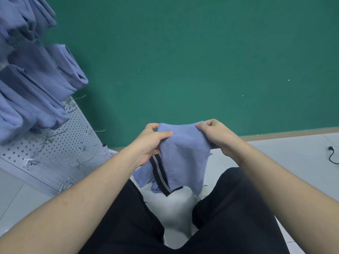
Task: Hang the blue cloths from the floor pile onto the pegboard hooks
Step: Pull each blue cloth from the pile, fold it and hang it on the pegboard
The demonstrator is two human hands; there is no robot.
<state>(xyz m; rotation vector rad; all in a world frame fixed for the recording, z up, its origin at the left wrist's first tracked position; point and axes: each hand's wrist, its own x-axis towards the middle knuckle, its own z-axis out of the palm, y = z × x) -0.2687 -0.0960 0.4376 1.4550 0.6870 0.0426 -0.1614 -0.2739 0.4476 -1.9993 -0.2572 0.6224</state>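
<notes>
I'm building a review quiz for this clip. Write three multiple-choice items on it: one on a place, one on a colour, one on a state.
1. Where is the pegboard?
A. to the person's left
B. to the person's right
C. behind the cable

2. What colour is the wall?
A. white
B. green
C. red

3. How is the blue cloth held?
A. draped over one knee
B. lying loose on the floor
C. gripped by both hands

Answers: 1 A, the perforated panel stands at the left edge, with hung cloths on it. 2 B, a green surface fills the background. 3 C, the left hand and right hand each pinch an upper corner.
</notes>
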